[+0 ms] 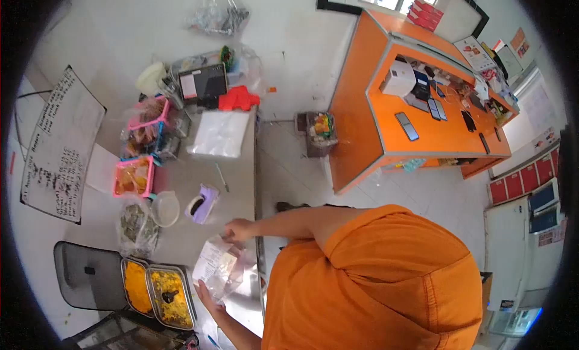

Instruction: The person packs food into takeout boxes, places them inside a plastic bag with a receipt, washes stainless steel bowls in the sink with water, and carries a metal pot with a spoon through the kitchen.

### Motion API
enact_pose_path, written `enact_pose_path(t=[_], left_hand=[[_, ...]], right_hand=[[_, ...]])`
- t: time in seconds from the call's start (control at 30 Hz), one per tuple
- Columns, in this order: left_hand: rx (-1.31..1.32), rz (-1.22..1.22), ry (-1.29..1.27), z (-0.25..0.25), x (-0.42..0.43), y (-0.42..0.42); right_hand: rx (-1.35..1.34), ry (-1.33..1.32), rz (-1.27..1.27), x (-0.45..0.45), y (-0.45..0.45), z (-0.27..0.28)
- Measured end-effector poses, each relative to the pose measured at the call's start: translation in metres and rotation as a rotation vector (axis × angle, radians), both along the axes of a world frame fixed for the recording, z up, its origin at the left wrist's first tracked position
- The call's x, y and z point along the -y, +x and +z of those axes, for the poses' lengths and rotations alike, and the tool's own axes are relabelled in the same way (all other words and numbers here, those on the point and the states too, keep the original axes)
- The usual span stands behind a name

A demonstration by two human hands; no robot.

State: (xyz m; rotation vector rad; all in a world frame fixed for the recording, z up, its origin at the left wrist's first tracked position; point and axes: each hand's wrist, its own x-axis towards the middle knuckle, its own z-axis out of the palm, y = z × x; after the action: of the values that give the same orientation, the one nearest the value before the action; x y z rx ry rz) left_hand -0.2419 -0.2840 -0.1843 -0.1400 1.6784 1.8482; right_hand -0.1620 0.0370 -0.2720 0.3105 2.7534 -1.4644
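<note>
A clear plastic bag (224, 268) with a white printed paper or label on it lies over the near side of the table, held between both hands. My right hand (240, 229) pinches its upper corner with closed fingers. My left hand (206, 294) grips the opposite edge, thumb on the outside; its other fingers are partly hidden. What the bag contains is hard to make out. Close to my right hand stands a purple tape dispenser (203, 203) with a dark roll. A round clear tub (165, 209) sits just beyond the dispenser.
Two metal trays of yellow food (172, 296) stand beyond my left hand, beside a dark mesh lid (90, 274). Baskets (134, 176), a bag of leafy greens (137, 228), a pen (222, 176), plastic sheets (220, 133) and a tablet (204, 83) occupy the table. An orange counter (362, 121) stands behind.
</note>
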Motion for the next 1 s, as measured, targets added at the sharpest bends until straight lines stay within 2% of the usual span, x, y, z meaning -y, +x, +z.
enact_pose_path(t=[0.07,0.1,0.17,0.23,0.27,0.3,0.33,0.37,0.4,0.43,0.5,0.53,0.6,0.67,0.7,0.73,0.83,0.93,1.0], left_hand=[[-0.06,0.021,-0.013,0.002,-0.009,0.015],[-0.09,0.025,-0.03,0.004,-0.012,0.025],[-0.068,0.04,0.09,-0.015,-0.024,0.04],[-0.023,0.09,0.073,-0.008,-0.058,0.068],[-0.021,0.04,0.06,0.001,-0.079,0.079],[-0.017,-0.009,0.043,0.014,-0.101,0.093],[-0.068,-0.044,0.026,0.046,-0.135,0.114],[-0.115,-0.084,0.01,0.079,-0.174,0.135],[-0.09,-0.129,-0.012,0.09,-0.205,0.149],[-0.13,-0.22,-0.043,0.092,-0.23,0.159],[-0.183,-0.436,0.184,0.115,-0.291,0.189],[-0.126,-0.506,0.233,0.139,-0.32,0.207],[-0.071,-0.641,0.344,0.172,-0.375,0.238],[-0.101,-0.725,0.387,0.178,-0.42,0.26],[-0.11,-0.769,0.403,0.179,-0.439,0.272],[-0.108,-0.775,0.358,0.177,-0.455,0.283],[-0.061,-0.839,0.264,0.15,-0.487,0.307],[-0.02,-0.911,0.183,0.137,-0.507,0.328],[-0.019,-0.96,0.147,0.132,-0.519,0.338]], right_hand=[[-0.139,-0.137,0.014,-0.002,0.005,-0.021],[-0.111,-0.275,0.01,-0.014,0.012,-0.015],[-0.054,-0.557,0.002,-0.034,0.038,-0.004],[0.21,-0.722,-0.079,-0.067,0.072,0.043],[0.349,-0.802,-0.117,-0.093,0.092,0.065],[0.379,-0.951,-0.147,-0.117,0.112,0.069],[0.408,-1.102,-0.178,-0.141,0.132,0.072],[0.406,-1.137,-0.257,-0.162,0.161,0.102],[0.402,-1.171,-0.341,-0.177,0.192,0.142],[0.361,-1.047,-0.409,-0.189,0.222,0.161],[0.171,-1.076,-0.43,-0.223,0.28,0.163],[0.014,-1.219,-0.383,-0.245,0.312,0.158],[0.0,-1.546,-0.605,-0.278,0.39,0.159],[-0.297,-1.695,-0.821,-0.303,0.458,0.136],[-0.442,-1.733,-0.899,-0.306,0.487,0.147],[-0.678,-1.743,-0.894,-0.311,0.51,0.151],[-0.972,-1.78,-1.029,-0.322,0.583,0.149],[-0.817,-1.239,-1.613,-0.331,0.602,0.181],[-0.774,-1.068,-1.806,-0.337,0.596,0.178]])
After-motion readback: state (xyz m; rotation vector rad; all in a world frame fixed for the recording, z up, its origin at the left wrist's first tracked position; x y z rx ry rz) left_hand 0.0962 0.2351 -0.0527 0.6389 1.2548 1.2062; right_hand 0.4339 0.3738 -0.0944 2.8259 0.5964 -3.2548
